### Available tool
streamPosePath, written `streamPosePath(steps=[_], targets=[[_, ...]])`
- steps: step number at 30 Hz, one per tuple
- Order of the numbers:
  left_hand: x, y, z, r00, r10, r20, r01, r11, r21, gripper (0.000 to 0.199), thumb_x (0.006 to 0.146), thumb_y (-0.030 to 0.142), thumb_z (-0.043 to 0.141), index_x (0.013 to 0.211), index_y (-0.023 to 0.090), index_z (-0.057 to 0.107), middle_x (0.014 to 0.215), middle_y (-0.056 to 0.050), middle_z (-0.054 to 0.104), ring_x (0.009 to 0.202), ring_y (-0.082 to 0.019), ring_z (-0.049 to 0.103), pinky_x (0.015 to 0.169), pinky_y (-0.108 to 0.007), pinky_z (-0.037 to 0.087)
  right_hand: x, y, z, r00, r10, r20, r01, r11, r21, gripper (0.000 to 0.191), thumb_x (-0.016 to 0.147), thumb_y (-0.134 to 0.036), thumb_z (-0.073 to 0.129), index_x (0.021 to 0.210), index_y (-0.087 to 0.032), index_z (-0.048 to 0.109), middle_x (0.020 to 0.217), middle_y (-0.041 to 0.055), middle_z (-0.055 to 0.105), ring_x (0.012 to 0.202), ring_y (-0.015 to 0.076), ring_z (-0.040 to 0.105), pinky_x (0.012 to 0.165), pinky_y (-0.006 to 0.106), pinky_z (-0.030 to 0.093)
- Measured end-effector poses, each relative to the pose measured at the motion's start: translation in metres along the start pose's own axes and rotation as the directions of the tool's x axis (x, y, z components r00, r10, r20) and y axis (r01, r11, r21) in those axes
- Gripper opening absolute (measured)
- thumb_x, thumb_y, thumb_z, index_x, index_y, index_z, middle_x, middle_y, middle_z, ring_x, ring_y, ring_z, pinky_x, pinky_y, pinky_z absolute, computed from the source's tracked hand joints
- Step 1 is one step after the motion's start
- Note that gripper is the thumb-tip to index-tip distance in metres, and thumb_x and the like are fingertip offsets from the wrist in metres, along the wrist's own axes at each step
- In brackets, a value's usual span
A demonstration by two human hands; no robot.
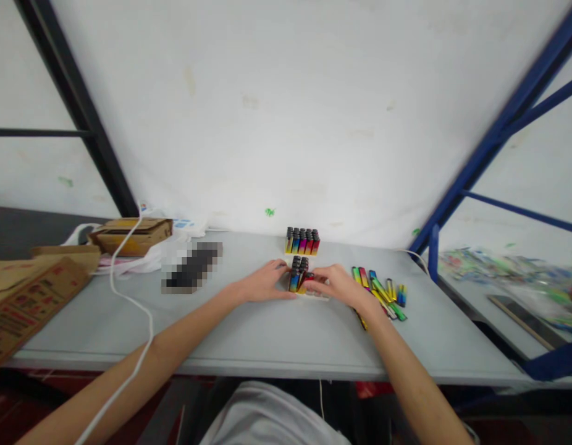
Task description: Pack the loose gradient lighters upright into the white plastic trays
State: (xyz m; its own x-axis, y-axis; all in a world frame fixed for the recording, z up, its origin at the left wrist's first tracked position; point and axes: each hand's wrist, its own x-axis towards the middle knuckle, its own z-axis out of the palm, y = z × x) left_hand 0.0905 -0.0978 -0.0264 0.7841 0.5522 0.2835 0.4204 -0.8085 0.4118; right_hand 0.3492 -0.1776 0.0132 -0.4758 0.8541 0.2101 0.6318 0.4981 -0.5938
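Note:
Several upright lighters with black tops (295, 279) stand close together in a clear tray (319, 297) at the middle of the table. My left hand (269, 281) is curved against the left side of this group, thumb along its front. At the right side, my right hand (333, 283) pinches a red lighter (309, 277) among the others; its lower part is hidden. Behind them stands a full block of colourful lighters (302, 241). Loose lighters in green, yellow, red and blue (383, 293) lie to the right, partly behind my right forearm.
Cardboard boxes (131, 237) and an opened carton (36, 296) sit at the left. A white cable (149, 315) hangs across my left forearm. A blurred dark object (193, 267) lies on the grey table (267, 346). Blue metal framing (480, 148) borders the right side.

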Motion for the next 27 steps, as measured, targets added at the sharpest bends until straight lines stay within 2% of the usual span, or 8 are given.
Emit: streamPosePath(steps=[3, 6, 9, 13, 17, 19, 23, 27], targets=[[0.0, 0.001, -0.002, 1.0, 0.004, 0.008, -0.004, 1.0, -0.005, 0.065, 0.086, 0.065, 0.078, 0.131, 0.019, 0.067, 0.135, -0.016, 0.065, 0.126, -0.036, 0.061, 0.114, -0.046, 0.048, 0.004, 0.0, 0.008, 1.0, -0.01, -0.009, 0.009, 0.985, -0.171, 0.043, 0.102, -0.053, 0.063, 0.08, -0.017, 0.074, 0.075, 0.0056, 0.076, 0.063, 0.0179, 0.063, 0.062, 0.028, 0.041], [0.0, 0.001, -0.002, 1.0, 0.007, 0.02, -0.007, 1.0, -0.007, 0.067, 0.087, 0.066, 0.076, 0.133, 0.018, 0.065, 0.136, -0.016, 0.064, 0.128, -0.036, 0.06, 0.115, -0.047, 0.047, 0.004, -0.002, 0.004, 1.0, 0.023, -0.002, -0.023, 0.982, -0.188, 0.048, 0.1, -0.057, 0.064, 0.075, -0.018, 0.072, 0.07, 0.0036, 0.073, 0.061, 0.0162, 0.059, 0.06, 0.027, 0.037], [0.0, 0.0, -0.001, 1.0, 0.011, 0.013, -0.011, 1.0, -0.011, 0.069, 0.088, 0.067, 0.075, 0.135, 0.017, 0.065, 0.137, -0.017, 0.063, 0.131, -0.038, 0.059, 0.117, -0.048, 0.046, -0.005, 0.004, -0.02, 0.982, 0.086, -0.171, -0.123, 0.969, -0.215, 0.053, 0.105, -0.057, 0.053, 0.075, -0.018, 0.071, 0.065, 0.0008, 0.068, 0.06, 0.0151, 0.056, 0.061, 0.027, 0.036], [0.001, -0.004, 0.0, 1.0, 0.008, 0.012, -0.008, 1.0, -0.008, 0.069, 0.086, 0.068, 0.075, 0.133, 0.018, 0.066, 0.136, -0.016, 0.063, 0.13, -0.037, 0.06, 0.116, -0.047, 0.047, -0.023, 0.036, -0.057, 0.852, 0.227, -0.471, -0.4, 0.864, -0.306, 0.037, 0.107, -0.045, 0.054, 0.091, -0.018, 0.074, 0.072, 0.004, 0.072, 0.067, 0.0189, 0.063, 0.07, 0.03, 0.042], [0.001, -0.007, 0.0, 1.0, 0.001, -0.009, -0.001, 1.0, -0.017, 0.069, 0.083, 0.07, 0.078, 0.13, 0.021, 0.068, 0.135, -0.014, 0.065, 0.128, -0.037, 0.062, 0.115, -0.047, 0.049, -0.037, 0.076, -0.061, 0.742, 0.462, -0.486, -0.641, 0.701, -0.312, 0.021, 0.101, -0.033, 0.064, 0.101, -0.016, 0.076, 0.089, 0.0126, 0.079, 0.082, 0.0249, 0.072, 0.077, 0.033, 0.047], [0.0, -0.008, 0.001, 1.0, -0.001, -0.021, 0.001, 1.0, -0.024, 0.069, 0.081, 0.07, 0.08, 0.129, 0.022, 0.068, 0.134, -0.014, 0.065, 0.126, -0.037, 0.063, 0.115, -0.048, 0.05, -0.038, 0.089, -0.05, 0.743, 0.515, -0.428, -0.66, 0.672, -0.336, 0.018, 0.096, -0.031, 0.072, 0.105, -0.016, 0.076, 0.097, 0.0148, 0.08, 0.09, 0.0271, 0.073, 0.081, 0.034, 0.049], [-0.001, -0.011, 0.003, 1.0, -0.002, -0.022, 0.001, 0.999, -0.038, 0.069, 0.081, 0.068, 0.081, 0.13, 0.021, 0.069, 0.137, -0.016, 0.063, 0.129, -0.039, 0.06, 0.117, -0.051, 0.048, -0.027, 0.095, -0.029, 0.781, 0.48, -0.399, -0.616, 0.696, -0.37, 0.028, 0.089, -0.019, 0.074, 0.117, -0.017, 0.074, 0.106, 0.0151, 0.078, 0.101, 0.0289, 0.071, 0.089, 0.036, 0.05], [-0.002, -0.011, 0.005, 1.0, -0.012, -0.021, 0.011, 0.999, -0.045, 0.071, 0.081, 0.067, 0.081, 0.133, 0.021, 0.068, 0.139, -0.017, 0.06, 0.132, -0.039, 0.058, 0.12, -0.053, 0.045, -0.012, 0.094, -0.022, 0.818, 0.375, -0.437, -0.511, 0.822, -0.25, 0.011, 0.094, -0.026, 0.068, 0.099, -0.018, 0.073, 0.098, 0.012, 0.074, 0.099, 0.0261, 0.069, 0.091, 0.037, 0.052]])
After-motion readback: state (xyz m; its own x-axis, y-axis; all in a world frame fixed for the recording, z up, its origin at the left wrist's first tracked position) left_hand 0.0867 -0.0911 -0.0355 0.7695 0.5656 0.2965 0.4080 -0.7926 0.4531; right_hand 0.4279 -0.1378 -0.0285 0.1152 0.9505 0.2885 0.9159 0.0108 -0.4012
